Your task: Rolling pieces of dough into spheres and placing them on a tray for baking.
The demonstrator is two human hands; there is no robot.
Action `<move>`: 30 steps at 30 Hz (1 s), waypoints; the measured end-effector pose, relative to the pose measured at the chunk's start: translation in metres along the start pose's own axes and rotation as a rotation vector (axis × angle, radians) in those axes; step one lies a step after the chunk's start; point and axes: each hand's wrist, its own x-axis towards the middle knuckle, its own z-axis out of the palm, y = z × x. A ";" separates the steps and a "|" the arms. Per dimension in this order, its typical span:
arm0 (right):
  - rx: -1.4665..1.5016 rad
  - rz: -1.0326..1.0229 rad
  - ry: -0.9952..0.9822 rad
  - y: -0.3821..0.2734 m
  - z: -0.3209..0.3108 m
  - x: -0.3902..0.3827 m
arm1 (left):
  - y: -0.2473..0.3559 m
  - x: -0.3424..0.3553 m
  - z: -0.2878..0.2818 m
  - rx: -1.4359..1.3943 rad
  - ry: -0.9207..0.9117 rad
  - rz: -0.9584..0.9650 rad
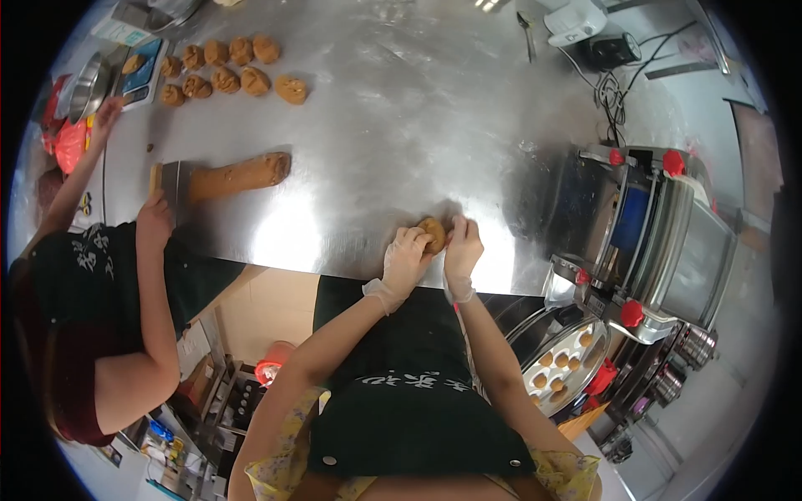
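Note:
My gloved left hand [403, 265] is closed on a round piece of brown dough [433, 232] near the steel worktable's front edge. My gloved right hand [463, 255] is just right of that piece, fingers curled; what they hold, if anything, is hidden. To the left lies a long dough log [238, 175], with a co-worker's hand [153, 219] on the handle of a wide scraper [175, 184] at its end. Two rows of dough lumps [225, 79] sit at the back left, beside a scale [140, 71], near the co-worker's other hand [106, 117].
A steel roller machine [660, 242] with red knobs stands at the right, a tray of small round pieces [561, 371] below it. White and black appliances with cables [608, 92] and a spoon [526, 35] are at the back right. Metal bowls [88, 92] are at the far left.

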 end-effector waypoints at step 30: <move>-0.274 -0.672 0.180 -0.015 0.027 0.043 | -0.002 0.037 -0.008 -0.131 -0.110 -0.013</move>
